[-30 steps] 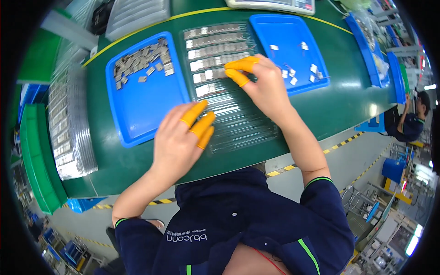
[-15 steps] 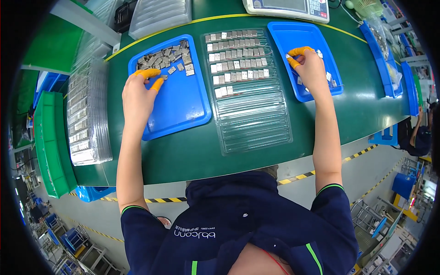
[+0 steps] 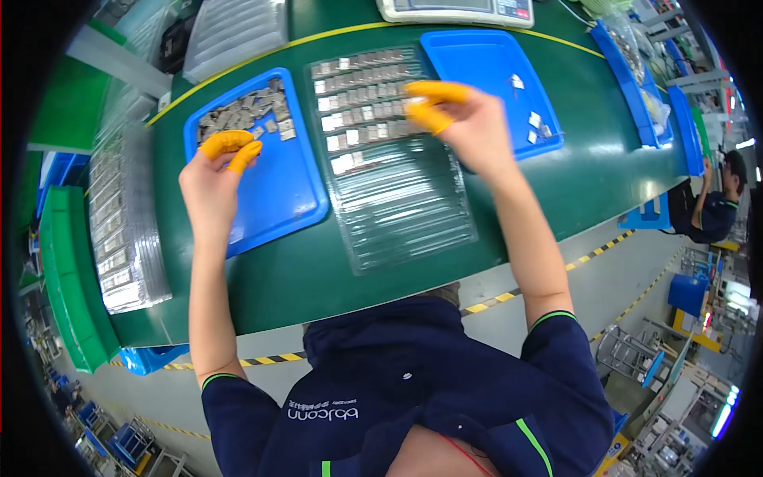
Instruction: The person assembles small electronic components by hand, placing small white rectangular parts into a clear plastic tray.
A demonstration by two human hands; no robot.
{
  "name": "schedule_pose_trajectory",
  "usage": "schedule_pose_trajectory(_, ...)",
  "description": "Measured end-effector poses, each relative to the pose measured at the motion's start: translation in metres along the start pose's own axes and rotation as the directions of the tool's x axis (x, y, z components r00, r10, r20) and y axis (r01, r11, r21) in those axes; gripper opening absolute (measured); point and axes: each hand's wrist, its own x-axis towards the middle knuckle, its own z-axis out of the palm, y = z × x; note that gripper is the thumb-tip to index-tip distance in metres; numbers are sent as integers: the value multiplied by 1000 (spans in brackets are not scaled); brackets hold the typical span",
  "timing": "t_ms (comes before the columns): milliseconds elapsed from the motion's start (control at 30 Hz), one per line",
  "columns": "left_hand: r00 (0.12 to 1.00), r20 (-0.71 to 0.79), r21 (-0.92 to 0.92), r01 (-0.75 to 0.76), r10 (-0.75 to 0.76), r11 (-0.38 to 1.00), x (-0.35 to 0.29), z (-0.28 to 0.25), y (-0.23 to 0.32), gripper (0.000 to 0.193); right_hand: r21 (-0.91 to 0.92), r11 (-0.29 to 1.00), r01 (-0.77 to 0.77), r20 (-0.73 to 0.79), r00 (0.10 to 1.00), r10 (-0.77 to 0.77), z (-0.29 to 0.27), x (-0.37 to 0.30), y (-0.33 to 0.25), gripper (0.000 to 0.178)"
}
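My left hand (image 3: 213, 184), thumb and index in yellow finger cots, is pinched together over the left blue tray (image 3: 278, 195). What its fingertips hold, if anything, is too small to tell. Behind it, small grey metal parts (image 3: 242, 111) lie heaped in that tray. My right hand (image 3: 475, 127), blurred and also in yellow finger cots, is over the right edge of the clear slotted plastic tray (image 3: 397, 207). A small whitish part (image 3: 414, 101) shows between its fingertips. Rows of metal parts (image 3: 358, 99) fill the far slots of the clear tray.
A right blue tray (image 3: 485, 56) holds several small parts with wires. Filled clear trays are stacked (image 3: 119, 238) at the left, beside a green bin (image 3: 70, 270). A scale (image 3: 457, 11) stands at the back. Farther right, another person (image 3: 719, 199) sits.
My right hand has moved left from the right blue tray to the clear tray, carrying a small part. My left hand has drawn its fingers together. The whole view has shifted slightly.
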Motion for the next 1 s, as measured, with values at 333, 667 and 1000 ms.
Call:
schedule_pose_trajectory(333, 886, 429, -361, 345, -174, 867, -40, 50, 37, 24, 42, 974, 221, 146, 964, -224, 36, -19, 4, 16)
schedule_pose_trajectory(667, 903, 382, -524, 385, -194, 760, -40, 49, 33, 25, 315, 934, -170, 210, 972, 106, 41, -25, -3, 24)
schedule_pose_trajectory(1000, 909, 385, -433, 330, -159, 839, -42, 42, 31, 22, 66, 974, 217, 181, 957, -226, 46, -33, -3, 24)
